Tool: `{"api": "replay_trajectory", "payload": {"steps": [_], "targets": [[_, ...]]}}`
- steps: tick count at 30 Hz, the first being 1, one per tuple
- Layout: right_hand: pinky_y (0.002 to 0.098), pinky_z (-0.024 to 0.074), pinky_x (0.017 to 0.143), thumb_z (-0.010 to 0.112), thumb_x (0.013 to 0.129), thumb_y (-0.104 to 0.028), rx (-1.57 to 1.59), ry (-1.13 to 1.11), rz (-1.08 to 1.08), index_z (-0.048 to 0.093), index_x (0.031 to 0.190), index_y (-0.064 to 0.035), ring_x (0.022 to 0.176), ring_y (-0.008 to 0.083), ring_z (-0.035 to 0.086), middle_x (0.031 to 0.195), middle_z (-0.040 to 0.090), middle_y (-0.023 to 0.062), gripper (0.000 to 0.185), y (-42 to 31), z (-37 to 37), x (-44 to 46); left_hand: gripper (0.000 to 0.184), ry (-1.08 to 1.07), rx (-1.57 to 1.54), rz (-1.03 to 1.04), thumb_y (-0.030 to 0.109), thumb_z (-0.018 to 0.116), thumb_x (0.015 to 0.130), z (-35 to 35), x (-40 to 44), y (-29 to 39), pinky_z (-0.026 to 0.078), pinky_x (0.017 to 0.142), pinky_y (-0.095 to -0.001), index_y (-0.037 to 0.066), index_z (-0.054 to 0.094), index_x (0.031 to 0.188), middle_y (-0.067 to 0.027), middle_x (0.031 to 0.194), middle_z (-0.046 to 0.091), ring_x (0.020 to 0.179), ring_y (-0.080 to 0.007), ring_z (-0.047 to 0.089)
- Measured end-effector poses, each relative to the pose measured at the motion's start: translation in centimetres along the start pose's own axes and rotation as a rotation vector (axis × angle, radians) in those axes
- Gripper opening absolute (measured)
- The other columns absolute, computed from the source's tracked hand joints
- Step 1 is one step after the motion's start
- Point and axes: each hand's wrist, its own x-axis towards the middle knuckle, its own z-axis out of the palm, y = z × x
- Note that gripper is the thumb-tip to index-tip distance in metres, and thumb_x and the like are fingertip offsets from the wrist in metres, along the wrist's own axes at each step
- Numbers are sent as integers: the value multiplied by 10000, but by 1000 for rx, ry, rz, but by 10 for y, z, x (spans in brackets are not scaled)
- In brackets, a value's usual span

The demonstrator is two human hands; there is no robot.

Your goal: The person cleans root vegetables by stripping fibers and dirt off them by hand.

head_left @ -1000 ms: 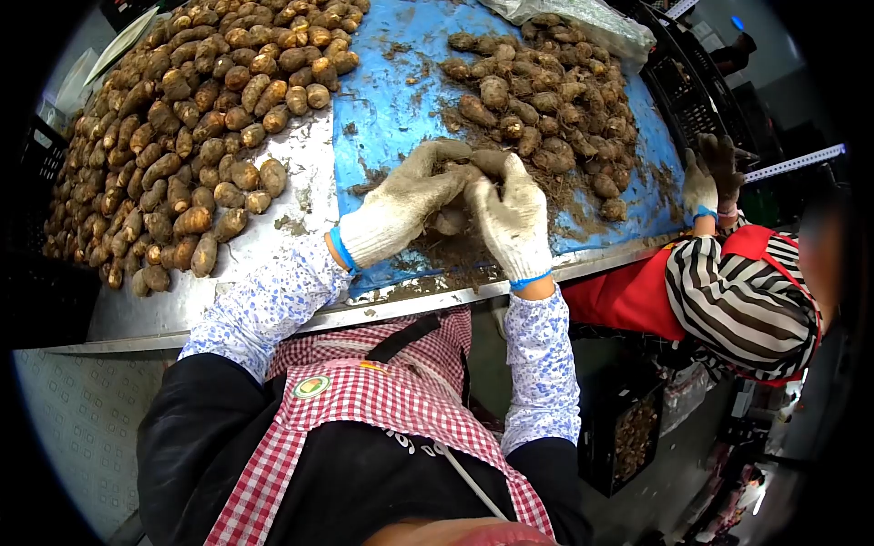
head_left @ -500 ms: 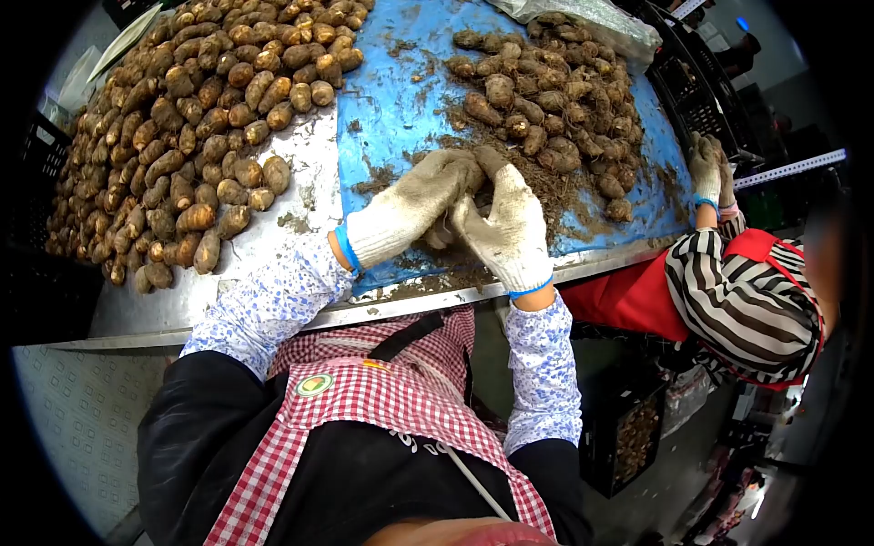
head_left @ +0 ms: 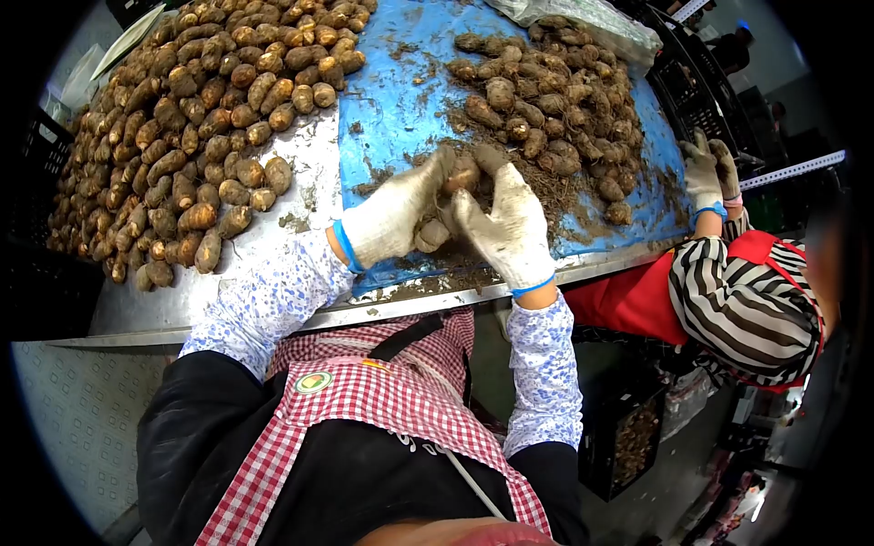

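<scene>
Between my two gloved hands, just above the near edge of the blue sheet (head_left: 391, 109), is a brown, soil-marked taro (head_left: 462, 173). My left hand (head_left: 405, 205), in a dirty white knit glove, is closed around its left side. From the right, my right hand (head_left: 510, 214), gloved the same way, curves its fingers and thumb against the taro. The gloves hide much of it. Beyond my hands lies a heap of rooty, dirt-covered taros (head_left: 555, 100). A larger pile of cleaner taros (head_left: 182, 136) covers the metal tabletop to the left.
Loose soil and root hairs (head_left: 437, 278) lie along the metal table edge (head_left: 364, 314). A clear plastic bag (head_left: 592, 23) rests at the back. On the right, a co-worker in a striped sleeve (head_left: 746, 300) has gloved hands (head_left: 706, 173) by black crates (head_left: 701, 86).
My left hand has rolled back and opened up slightly, so the taro between my hands now shows. The co-worker's hands have shifted slightly at the right edge of the table.
</scene>
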Motion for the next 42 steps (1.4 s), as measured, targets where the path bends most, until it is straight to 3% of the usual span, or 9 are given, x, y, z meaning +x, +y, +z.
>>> {"api": "replay_trajectory", "payload": {"steps": [6, 17, 22, 26, 28, 30, 35, 40, 42], "targets": [[319, 546, 732, 586, 897, -36, 155, 11, 33, 615, 1149, 16, 813, 239, 679, 961, 691, 153, 260, 14, -3, -4, 491, -98, 498, 322, 483, 464, 997, -27, 2, -15, 449, 419, -246, 114, 483, 1320, -41, 833, 612, 539, -116, 556], [385, 541, 759, 631, 865, -91, -13, 45, 28, 625, 1087, -29, 874, 339, 677, 962, 677, 204, 230, 3, -3, -11, 524, -675, -326, -129, 550, 486, 964, -37, 18, -17, 516, 549, -223, 118, 516, 1258, -77, 936, 620, 665, -161, 626], [405, 537, 739, 593, 871, -86, 4, -45, 63, 647, 1011, -36, 840, 359, 672, 901, 676, 203, 158, 34, -3, -6, 740, -60, 211, -6, 340, 706, 885, -21, -12, 3, 528, 866, -268, 35, 352, 1458, -139, 1287, 508, 1042, -168, 580], [419, 529, 638, 607, 938, -306, -399, -227, 188, 664, 906, -69, 726, 348, 673, 789, 681, 177, 246, 68, -17, 5, 435, -432, -294, 90, 296, 599, 960, -59, -8, 57, 552, 640, -247, 26, 537, 1294, -152, 1118, 609, 821, -168, 599], [401, 534, 635, 600, 946, -295, -264, -15, 198, 665, 938, -69, 718, 330, 674, 779, 684, 168, 236, 116, -9, 9, 313, -4, -81, 839, 307, 531, 985, -49, -31, 101, 532, 599, -256, 34, 585, 1130, -141, 993, 627, 757, -148, 590], [355, 544, 659, 588, 964, -257, -357, 39, 221, 645, 1045, -45, 732, 305, 676, 784, 686, 163, 235, 103, -26, 26, 239, -577, -557, 812, 261, 520, 963, -66, -55, 140, 531, 682, -339, 60, 644, 924, -108, 900, 638, 860, -214, 615], [447, 537, 762, 750, 772, -349, -777, -99, 120, 600, 1138, -75, 903, 354, 650, 1008, 641, 193, 481, 99, -15, 70, 197, 45, -560, 689, 81, 608, 896, -93, -33, 132, 439, 496, -220, -13, 636, 1067, -65, 767, 596, 581, -119, 489], [441, 532, 808, 747, 806, -297, -468, -95, 193, 602, 1171, -75, 1006, 356, 637, 1102, 623, 199, 451, 128, -2, 86, 420, 125, 675, 409, 306, 583, 965, -13, -6, 66, 552, 584, -276, 46, 561, 1294, -104, 888, 668, 672, -157, 621], [370, 550, 854, 671, 899, -222, 58, -100, 372, 569, 1248, -36, 989, 264, 657, 1160, 639, 175, 409, 130, -10, 78, 480, 204, 1368, 1112, 386, 547, 976, -40, 42, 40, 553, 619, -326, 37, 547, 1305, -111, 914, 660, 683, -184, 609]]}}
